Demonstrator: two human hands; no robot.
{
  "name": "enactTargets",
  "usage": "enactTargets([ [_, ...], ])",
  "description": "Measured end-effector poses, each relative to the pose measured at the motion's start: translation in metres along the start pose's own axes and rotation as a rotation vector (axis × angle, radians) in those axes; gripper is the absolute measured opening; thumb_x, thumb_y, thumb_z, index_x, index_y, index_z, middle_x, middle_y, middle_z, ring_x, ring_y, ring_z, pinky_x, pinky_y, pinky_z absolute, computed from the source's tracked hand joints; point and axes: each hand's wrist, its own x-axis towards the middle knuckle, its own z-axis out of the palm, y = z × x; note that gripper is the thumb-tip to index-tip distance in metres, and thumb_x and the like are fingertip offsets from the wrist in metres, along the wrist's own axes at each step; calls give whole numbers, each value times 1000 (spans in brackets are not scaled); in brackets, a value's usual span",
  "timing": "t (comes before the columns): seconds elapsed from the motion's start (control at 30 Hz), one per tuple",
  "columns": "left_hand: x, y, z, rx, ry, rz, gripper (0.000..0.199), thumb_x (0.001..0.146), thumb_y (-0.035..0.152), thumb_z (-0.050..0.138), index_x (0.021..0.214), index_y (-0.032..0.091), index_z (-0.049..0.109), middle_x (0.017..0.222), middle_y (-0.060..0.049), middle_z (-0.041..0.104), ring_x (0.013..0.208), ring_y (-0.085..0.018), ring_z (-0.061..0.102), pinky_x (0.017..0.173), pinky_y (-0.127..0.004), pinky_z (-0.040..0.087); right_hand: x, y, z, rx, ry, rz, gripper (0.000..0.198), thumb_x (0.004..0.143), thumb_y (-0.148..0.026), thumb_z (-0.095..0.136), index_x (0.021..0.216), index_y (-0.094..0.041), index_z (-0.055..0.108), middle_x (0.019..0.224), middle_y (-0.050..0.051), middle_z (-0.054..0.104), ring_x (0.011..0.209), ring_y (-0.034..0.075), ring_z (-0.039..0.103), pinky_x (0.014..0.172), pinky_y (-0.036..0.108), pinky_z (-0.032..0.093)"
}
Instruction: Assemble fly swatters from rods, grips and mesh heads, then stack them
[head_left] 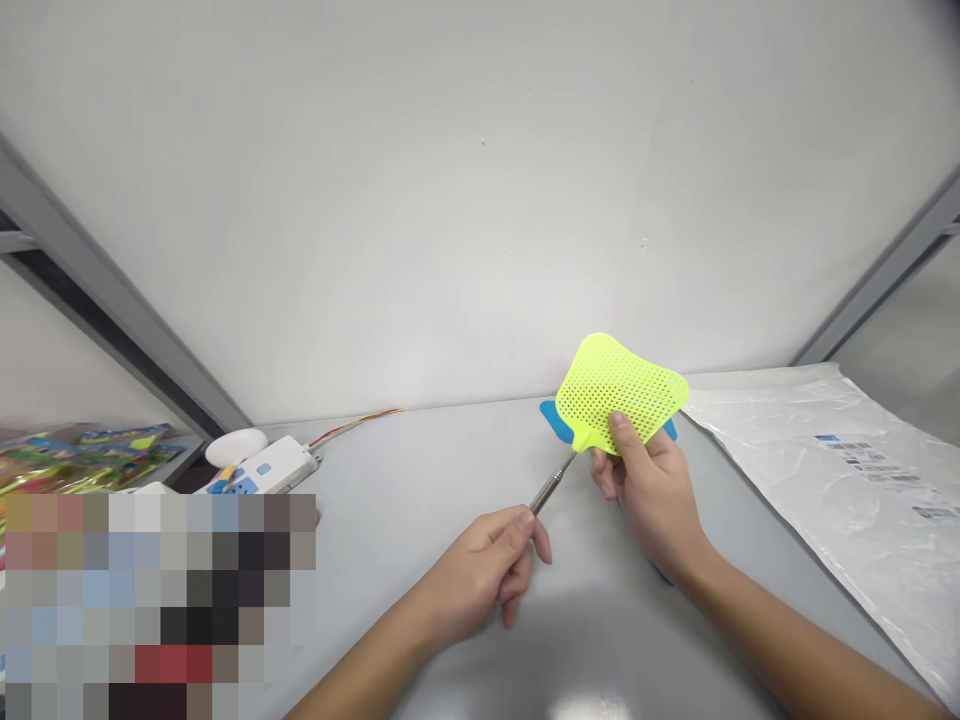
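A yellow-green fly swatter (607,385) with a perforated plastic head and a thin metal telescopic handle is held above the grey table (375,470). My left hand (499,555) is closed round the lower part of the metal handle. With its thumb on the front face, my right hand (649,480) pinches the lower right edge of the swatter head. Behind the swatter, parts of a blue flat object (556,420) show on the table; most of it is hidden.
On the right lies a large white plastic mailing bag (817,480) with printed labels. A white power strip (277,465) with coloured wires and a white oval object (236,447) are at the left. Colourful packets (97,455) lie farther left, beside a pixelated area.
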Motion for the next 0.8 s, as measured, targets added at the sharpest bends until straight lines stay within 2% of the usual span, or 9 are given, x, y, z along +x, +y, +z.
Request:
enactTargets([
  [0.17,2,-6,4,109,125,-4,45,96,57,37,85,17,55,49,9,33,42,-8,34,45,-20,39,6,5,-2,40,-3,107,30,92,-47,54,77,-21,49,58,-4,52,45,9,40,48,25,33],
  [0.4,1,-3,9,148,173,-20,42,95,56,40,95,18,58,54,9,33,47,-9,34,46,-20,38,9,8,1,166,20,251,28,88,-47,59,83,-21,49,60,-5,49,46,8,36,47,24,31],
  [0.8,3,-5,7,76,136,17,43,95,57,39,93,18,57,50,9,32,45,-9,30,45,-20,40,10,11,-1,128,-19,171,29,88,-46,59,79,-21,46,58,-6,46,48,8,35,47,24,31],
])
